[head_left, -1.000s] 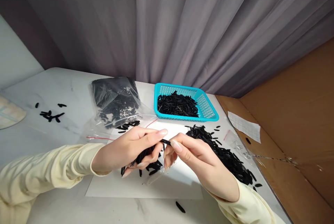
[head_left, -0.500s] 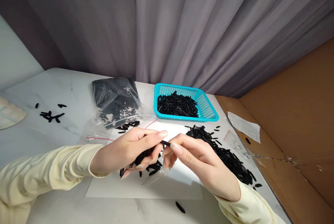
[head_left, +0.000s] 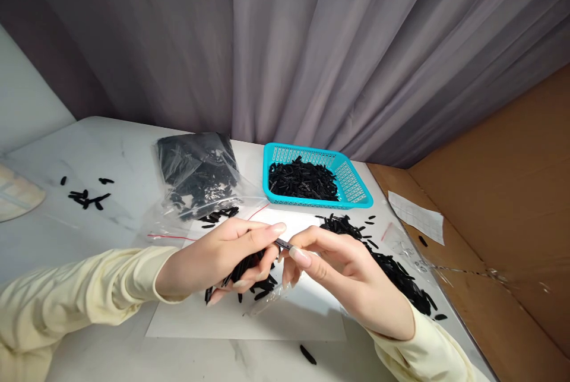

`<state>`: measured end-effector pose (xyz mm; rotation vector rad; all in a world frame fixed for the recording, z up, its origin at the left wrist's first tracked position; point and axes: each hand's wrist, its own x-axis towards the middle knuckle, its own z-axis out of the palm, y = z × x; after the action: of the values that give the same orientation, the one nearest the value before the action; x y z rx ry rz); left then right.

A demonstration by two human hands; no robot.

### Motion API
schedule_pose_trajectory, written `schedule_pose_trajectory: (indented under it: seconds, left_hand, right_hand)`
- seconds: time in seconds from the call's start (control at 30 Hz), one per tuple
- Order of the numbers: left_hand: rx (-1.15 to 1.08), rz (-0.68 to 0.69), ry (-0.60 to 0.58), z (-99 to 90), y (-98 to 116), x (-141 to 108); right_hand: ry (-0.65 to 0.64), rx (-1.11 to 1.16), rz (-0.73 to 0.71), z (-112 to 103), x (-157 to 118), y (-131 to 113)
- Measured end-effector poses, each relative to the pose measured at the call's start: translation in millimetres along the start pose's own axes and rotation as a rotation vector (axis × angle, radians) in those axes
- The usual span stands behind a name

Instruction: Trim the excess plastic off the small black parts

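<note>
From where I stand, the single camera rides on the person's head, looking forward and down across the table [head_left: 133,215], so the pale sleeves [head_left: 107,281] come in from the lower left and lower right. It is close enough that the left hand [head_left: 222,251] and right hand [head_left: 345,278] show large below the middle, with the blue basket [head_left: 356,183] farther off, beyond them. Its wide view reaches up the grey curtain [head_left: 285,43] behind and takes in the brown panel [head_left: 499,180] at right.
</note>
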<state>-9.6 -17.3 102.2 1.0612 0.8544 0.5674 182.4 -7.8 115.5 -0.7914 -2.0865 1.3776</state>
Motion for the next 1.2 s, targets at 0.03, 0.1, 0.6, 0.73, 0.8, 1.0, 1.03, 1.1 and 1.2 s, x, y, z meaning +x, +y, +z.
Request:
schedule_pose_trajectory:
  seconds: [0.03,0.1,0.6,0.73,0.8,1.0,1.03,1.1,1.2]
  left_hand:
    - [-0.035,0.003,-0.01,-0.4,0,2]
    - [-0.084,-0.003,-0.037,-0.8,0,5]
    - [-0.153,-0.074,-0.019,-0.5,-6,17]
    - [-0.184,-0.066,0.022,-1.2,-9,19]
    - [-0.205,-0.071,-0.002,-3.1,-8,20]
    - [-0.226,-0.119,-0.088,-6.5,-4,19]
    - [-0.223,-0.126,-0.091,-6.3,-4,19]
    - [-0.225,-0.143,-0.091,-6.2,-5,18]
    - [-0.239,-0.164,-0.081,-7.0,-7,18]
  right_hand:
    - [0.032,-0.087,-0.021,-4,2,2]
    - [0.163,-0.316,-0.065,-16,10,11]
    - [0.224,-0.707,-0.375,11,6,-1]
    - [0.273,-0.738,-0.395,22,8,10]
    - [0.251,-0.723,-0.423,19,10,14]
    - [0.268,-0.711,-0.497,16,10,18]
    - [0.3,-0.719,-0.525,18,11,19]
    - [0.347,-0.744,-0.576,21,12,22]
    - [0.346,-0.784,-0.598,23,15,24]
